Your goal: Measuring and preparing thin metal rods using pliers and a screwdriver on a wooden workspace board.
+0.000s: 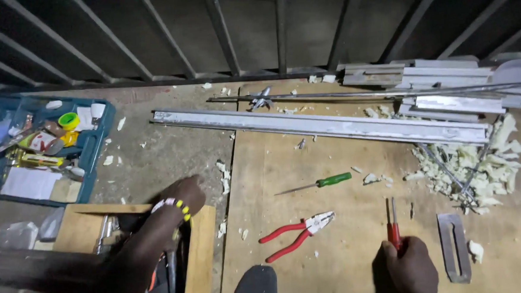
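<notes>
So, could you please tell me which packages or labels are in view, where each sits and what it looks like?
Tube with label: in the blue case at far left, lying down; red, white and yellow.
White sheet: at the case's near side, flat, rectangular.
Clear plastic bag: on the floor below the case, crumpled.

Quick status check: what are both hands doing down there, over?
Right hand shut on red-handled screwdriver, tip on the plywood board. Left hand reaching into the wooden toolbox, grip hidden. Red pliers and green screwdriver lie loose nearby.
</notes>
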